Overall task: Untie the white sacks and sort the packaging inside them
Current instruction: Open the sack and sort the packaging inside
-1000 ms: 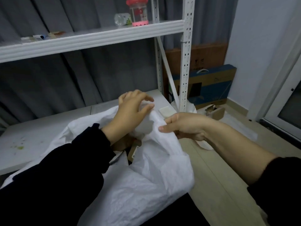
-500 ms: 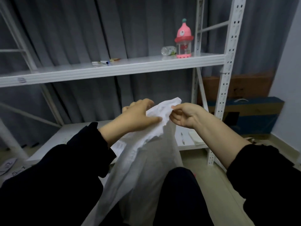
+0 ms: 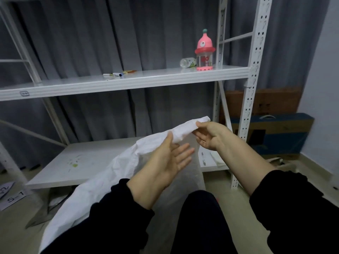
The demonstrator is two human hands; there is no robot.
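– Two hands raised ahead of the body; poses first.
– Left hand (image 3: 168, 162) palm-up, forearm climbing in from 7 o'clock, black sleeve (image 3: 113, 213) down to the wrist; right hand (image 3: 209, 136) comes in from 4 o'clock with the forearm bare, knuckles turned away, sitting at 1 o'clock of the left.
– Materials and shapes?
– White sack (image 3: 113, 173): thin, crinkled, matte sheet; its raised corner is twisted into a soft point; the panel hanging under the right hand looks greyer and faintly see-through. White metal rack (image 3: 255, 74) with perforated uprights and smooth flat shelves; grey curtain (image 3: 110, 33) in deep vertical folds behind.
– Where does the sack lie?
– It hangs from the right hand near frame centre, drapes down toward 7 o'clock across the lap, in front of the lower shelf (image 3: 88, 162).
– Grip?
– Left fingers straight and spread, holding nothing; its thumb lies against the sack's upper edge. Right thumb and fingers are curled, pinching the twisted corner; the hands are near each other, not touching.
– Surroundings?
– Upper shelf, 1 o'clock: pink bottle (image 3: 204, 50) upright with a domed cap; clear bottle (image 3: 187, 62) on its side at its 9 o'clock; markers (image 3: 119, 73) lying flat at 11 o'clock. Blue carton (image 3: 278, 132) and brown carton (image 3: 266, 99) at 3 o'clock, behind the rack.
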